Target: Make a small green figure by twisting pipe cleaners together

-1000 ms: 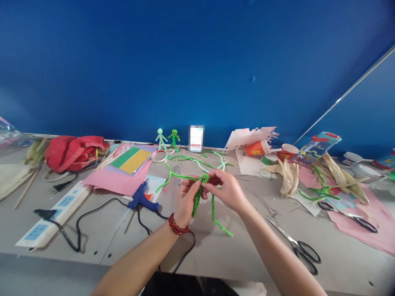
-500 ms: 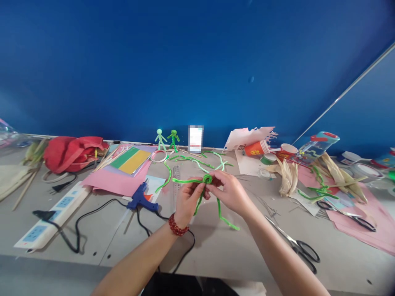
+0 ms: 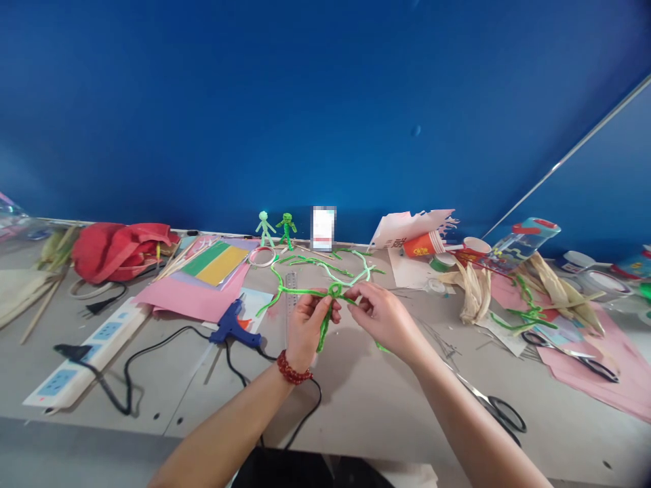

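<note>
Between my hands is a green pipe cleaner figure [image 3: 334, 290] with a round loop at its top and a twisted part hanging below. My left hand [image 3: 311, 324] pinches it just under the loop, and one green strand sticks out to the left. The fingers of my right hand [image 3: 379, 313] are closed on the strand that leaves the loop on the right; its lower end shows beneath that hand. Behind them stand a pale green pipe cleaner doll [image 3: 264, 229] and a darker green doll [image 3: 287, 230], both upright by the wall.
Loose pipe cleaners [image 3: 333, 271] and a ruler [image 3: 291, 305] lie just beyond my hands. To the left are a blue glue gun [image 3: 234, 329] with its cord and a white power strip [image 3: 86, 356]. Scissors [image 3: 501, 410] lie at right, near corn husks [image 3: 475, 295] and paper cups [image 3: 424, 244].
My right hand has moved slightly right, away from the loop, drawing the right strand out sideways. The long hanging end has pulled up mostly behind that hand.
</note>
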The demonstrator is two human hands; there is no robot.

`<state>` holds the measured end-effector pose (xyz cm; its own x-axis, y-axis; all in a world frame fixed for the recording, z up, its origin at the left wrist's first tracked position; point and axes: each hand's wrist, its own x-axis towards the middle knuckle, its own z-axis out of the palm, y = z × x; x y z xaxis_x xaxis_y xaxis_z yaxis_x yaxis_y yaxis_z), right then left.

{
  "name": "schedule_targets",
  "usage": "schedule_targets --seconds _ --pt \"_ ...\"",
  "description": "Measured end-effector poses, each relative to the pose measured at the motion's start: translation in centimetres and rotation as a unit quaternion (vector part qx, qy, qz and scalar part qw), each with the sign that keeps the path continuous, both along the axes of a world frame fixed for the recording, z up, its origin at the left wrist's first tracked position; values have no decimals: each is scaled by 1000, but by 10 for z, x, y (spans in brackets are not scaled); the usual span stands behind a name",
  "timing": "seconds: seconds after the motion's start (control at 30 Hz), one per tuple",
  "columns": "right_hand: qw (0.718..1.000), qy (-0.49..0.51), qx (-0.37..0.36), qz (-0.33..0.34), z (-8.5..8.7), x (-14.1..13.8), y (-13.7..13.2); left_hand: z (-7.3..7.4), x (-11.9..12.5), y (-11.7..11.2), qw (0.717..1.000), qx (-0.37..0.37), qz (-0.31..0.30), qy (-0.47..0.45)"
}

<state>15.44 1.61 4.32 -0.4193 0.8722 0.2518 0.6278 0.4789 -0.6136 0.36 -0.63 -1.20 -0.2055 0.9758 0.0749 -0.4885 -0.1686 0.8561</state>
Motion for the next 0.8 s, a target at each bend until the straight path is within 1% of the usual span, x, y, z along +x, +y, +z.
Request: schedule_targets --seconds 0.07,0.17,0.23,0.3,0.43,0.57,0.67,0.73,0.8 --pt "997 -55 56 -20 0 -1 -1 0 0 0 1000 -2 7 3" --pt "979 -140 140 -44 0 -4 -5 0 0 0 1000 -1 17 5" --pt "966 -186 180 -21 0 -6 -9 -2 -1 1 1000 0 17 7" --pt "953 -219 207 18 2 -8 -13 -3 -2 2 1000 1 15 20" --pt "932 -259 247 63 13 -6 -14 -4 -3 1 998 4 18 54" --pt "912 -302 257 103 33 -5 -5 -4 -4 0 994 11 6 108" --pt "904 -314 247 154 47 -9 8 -5 -6 -1 988 20 -16 153" --pt "906 -305 234 179 53 -12 18 -5 -7 -1 985 24 -25 166" --pt "917 -275 211 199 59 -14 29 -4 -7 -1 984 21 -30 173"
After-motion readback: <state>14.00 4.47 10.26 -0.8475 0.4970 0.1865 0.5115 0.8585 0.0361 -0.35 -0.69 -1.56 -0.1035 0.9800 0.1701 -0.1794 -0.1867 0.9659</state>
